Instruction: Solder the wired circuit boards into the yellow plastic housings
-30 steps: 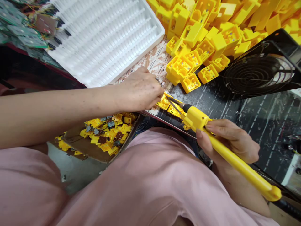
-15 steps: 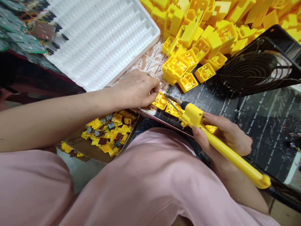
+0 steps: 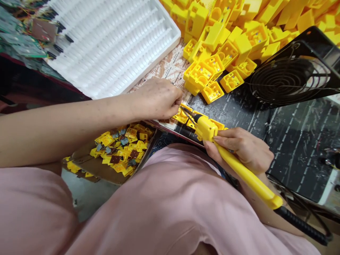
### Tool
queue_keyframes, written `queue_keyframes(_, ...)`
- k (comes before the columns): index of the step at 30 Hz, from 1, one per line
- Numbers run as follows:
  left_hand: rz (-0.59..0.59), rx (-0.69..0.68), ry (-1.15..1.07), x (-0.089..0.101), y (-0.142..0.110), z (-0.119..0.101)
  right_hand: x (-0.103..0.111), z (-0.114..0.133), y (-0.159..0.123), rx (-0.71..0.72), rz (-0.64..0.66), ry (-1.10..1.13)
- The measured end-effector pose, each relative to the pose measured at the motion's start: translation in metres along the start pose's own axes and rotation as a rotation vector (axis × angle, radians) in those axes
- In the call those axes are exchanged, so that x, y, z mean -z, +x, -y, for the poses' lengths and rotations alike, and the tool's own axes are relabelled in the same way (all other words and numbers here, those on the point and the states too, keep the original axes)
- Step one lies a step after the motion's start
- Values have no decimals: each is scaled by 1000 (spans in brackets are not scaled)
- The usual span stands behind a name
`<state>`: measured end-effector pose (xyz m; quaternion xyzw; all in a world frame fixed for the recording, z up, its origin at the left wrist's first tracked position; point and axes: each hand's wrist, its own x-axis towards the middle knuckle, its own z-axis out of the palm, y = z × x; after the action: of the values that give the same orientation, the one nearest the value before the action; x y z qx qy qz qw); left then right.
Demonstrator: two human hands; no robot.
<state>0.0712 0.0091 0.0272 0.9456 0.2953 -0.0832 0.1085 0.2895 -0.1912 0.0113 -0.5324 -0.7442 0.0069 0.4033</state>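
Note:
My right hand [image 3: 248,148] is wrapped round the yellow handle of a soldering iron [image 3: 239,170], whose black cord runs off to the lower right. Its thin metal tip reaches into a small yellow plastic housing [image 3: 181,117] at the table's front edge. Close beside that housing, my left hand [image 3: 159,99] is closed in a pinch; whatever its fingertips hold is hidden. A brown circuit board [image 3: 164,121] shows just below the left hand. More yellow housings [image 3: 217,124] stand in a row to the right, partly covered by the iron.
A white foam tray [image 3: 117,46] lies at the back left, by green circuit boards [image 3: 23,44] with wires. Yellow cases [image 3: 204,74] are heaped at the back. A black fan [image 3: 285,78] stands at right. Below the table edge is a cardboard box [image 3: 92,168] of yellow parts.
My right hand has moved the soldering iron left and slightly up, bringing its tip further into the housing near my left hand. The left hand has barely shifted.

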Motion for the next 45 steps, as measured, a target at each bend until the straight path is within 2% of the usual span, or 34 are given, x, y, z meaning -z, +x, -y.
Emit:
queue_keyframes(1,-5,-11,-6,0,0,1,3,1,3,70,-26,-1)
queue_keyframes(3,-7,-27,-8,0,1,2,7,2,6,122,-85,11)
queue_keyframes(7,32,1,2,3,2,0,11,1,0,28,-148,15)
queue_keyframes(12,54,18,39,6,2,-3,8,-2,-5,46,-186,60)
queue_keyframes(15,35,-6,42,5,-3,1,8,-4,-10,-12,-190,49)
queue_keyframes(22,26,-123,7,-2,-15,13,7,-12,-26,-35,-170,38)
queue_keyframes(27,33,-103,14,-2,-9,10,8,-12,-20,9,-173,31)
queue_keyframes(31,53,-134,63,2,-7,8,8,-4,-12,-22,-163,63)
queue_keyframes(35,89,-127,79,5,-5,7,3,2,-6,69,-134,127)
queue_keyframes(38,130,-107,94,6,-3,4,0,0,-2,97,-105,85)
queue_keyframes(45,145,-79,99,10,2,-5,3,-1,7,169,-22,85)
